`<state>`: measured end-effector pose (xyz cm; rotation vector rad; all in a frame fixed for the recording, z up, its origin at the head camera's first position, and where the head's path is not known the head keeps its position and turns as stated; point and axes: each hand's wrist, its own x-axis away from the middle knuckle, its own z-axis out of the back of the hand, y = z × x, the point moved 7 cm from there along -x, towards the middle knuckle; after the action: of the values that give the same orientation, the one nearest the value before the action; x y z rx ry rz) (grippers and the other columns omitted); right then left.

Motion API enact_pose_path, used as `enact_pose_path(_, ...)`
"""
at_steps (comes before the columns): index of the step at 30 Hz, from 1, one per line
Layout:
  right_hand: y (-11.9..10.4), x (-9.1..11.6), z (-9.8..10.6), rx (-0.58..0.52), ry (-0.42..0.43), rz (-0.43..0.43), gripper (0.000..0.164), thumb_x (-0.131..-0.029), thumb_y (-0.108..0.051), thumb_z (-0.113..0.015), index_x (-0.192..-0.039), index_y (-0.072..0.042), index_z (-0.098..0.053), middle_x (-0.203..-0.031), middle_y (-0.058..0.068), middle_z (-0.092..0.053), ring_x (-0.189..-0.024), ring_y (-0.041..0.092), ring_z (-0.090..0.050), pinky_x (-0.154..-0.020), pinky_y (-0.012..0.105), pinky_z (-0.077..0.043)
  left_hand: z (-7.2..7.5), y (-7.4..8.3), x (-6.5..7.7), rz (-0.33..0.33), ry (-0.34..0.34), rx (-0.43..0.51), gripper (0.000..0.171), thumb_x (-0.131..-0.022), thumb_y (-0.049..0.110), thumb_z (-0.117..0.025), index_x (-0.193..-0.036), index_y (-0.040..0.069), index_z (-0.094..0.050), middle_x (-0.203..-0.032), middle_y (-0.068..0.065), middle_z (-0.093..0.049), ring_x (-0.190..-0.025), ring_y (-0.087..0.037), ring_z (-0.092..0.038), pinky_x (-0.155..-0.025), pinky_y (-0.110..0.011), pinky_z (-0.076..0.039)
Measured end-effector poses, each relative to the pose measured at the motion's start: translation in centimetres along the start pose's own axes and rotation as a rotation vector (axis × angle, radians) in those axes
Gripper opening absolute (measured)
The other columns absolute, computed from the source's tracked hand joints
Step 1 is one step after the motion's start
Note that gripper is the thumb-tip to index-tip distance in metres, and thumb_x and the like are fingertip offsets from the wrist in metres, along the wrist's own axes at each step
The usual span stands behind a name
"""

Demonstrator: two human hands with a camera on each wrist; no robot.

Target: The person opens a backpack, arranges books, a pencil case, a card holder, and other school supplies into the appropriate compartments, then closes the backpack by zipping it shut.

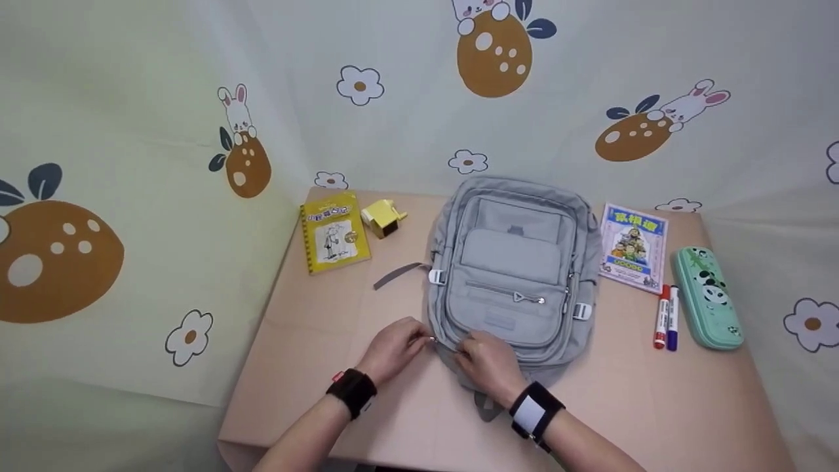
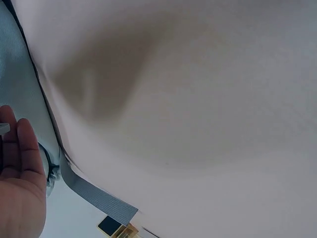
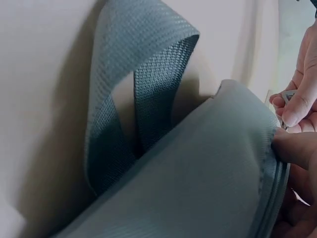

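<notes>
A grey backpack (image 1: 514, 252) lies front side up on the table, its top toward the back. At its lower left corner my left hand (image 1: 393, 349) pinches a small metal zipper pull (image 3: 288, 95) between thumb and fingers. Just to the right, my right hand (image 1: 490, 367) grips the bag's fabric edge along the zipper seam, seen close up in the right wrist view. A webbing loop (image 3: 143, 44) sticks out from the bag's bottom. The left wrist view catches only part of the left hand's fingers beside the bag's side.
A loose grey strap (image 1: 398, 275) extends left from the bag. Behind it are a yellow notebook (image 1: 335, 233) and a yellow box-shaped object (image 1: 381, 217). On the right lie a purple booklet (image 1: 633, 248), two markers (image 1: 666, 318) and a green panda pencil case (image 1: 709, 298).
</notes>
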<state>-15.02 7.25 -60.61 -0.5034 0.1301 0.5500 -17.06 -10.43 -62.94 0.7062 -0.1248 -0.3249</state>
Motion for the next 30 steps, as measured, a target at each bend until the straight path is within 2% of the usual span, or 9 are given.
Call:
enact_pose_path(6,-0.2,0.4,0.5,0.008,0.031,0.041,0.006,-0.086,-0.019,-0.082,-0.085,-0.017,-0.076,-0.08,-0.007,-0.064,-0.071,0.013,-0.063,-0.062,0.031,-0.053,0.9,-0.4,-1.2,-0.002,0.026,-0.046,0.006,-0.099,0.019,-0.069,-0.102,0.015,-0.072,-0.096,0.005,-0.065,-0.09,-0.012,-0.062,-0.083,-0.034,-0.053)
enact_pose_path(16,0.0,0.6,0.5,-0.031,-0.003,0.009,0.005,-0.087,-0.021,-0.081,-0.088,-0.018,-0.077,-0.082,-0.009,-0.063,-0.073,0.01,-0.061,-0.063,0.029,-0.053,1.8,-1.6,-3.6,0.021,0.035,-0.104,0.007,-0.099,0.021,-0.069,-0.102,0.015,-0.072,-0.097,0.002,-0.066,-0.093,-0.015,-0.064,-0.084,-0.035,-0.053)
enact_pose_path(26,0.1,0.8,0.5,-0.031,0.022,0.003,0.006,-0.086,-0.021,-0.082,-0.087,-0.019,-0.077,-0.081,-0.01,-0.062,-0.072,0.009,-0.061,-0.063,0.029,-0.053,2.1,-1.5,-4.5,-0.009,0.041,-0.146,0.007,-0.1,0.021,-0.068,-0.103,0.015,-0.07,-0.097,0.001,-0.066,-0.093,-0.017,-0.065,-0.084,-0.036,-0.053)
enact_pose_path(30,0.1,0.4,0.4,-0.025,0.006,-0.037,0.007,-0.085,-0.022,-0.082,-0.087,-0.017,-0.077,-0.082,-0.008,-0.065,-0.073,0.012,-0.063,-0.064,0.03,-0.054,2.0,-1.5,-4.5,0.006,0.02,-0.147,0.007,-0.1,0.021,-0.067,-0.104,0.015,-0.069,-0.097,0.001,-0.066,-0.092,-0.016,-0.065,-0.083,-0.036,-0.053)
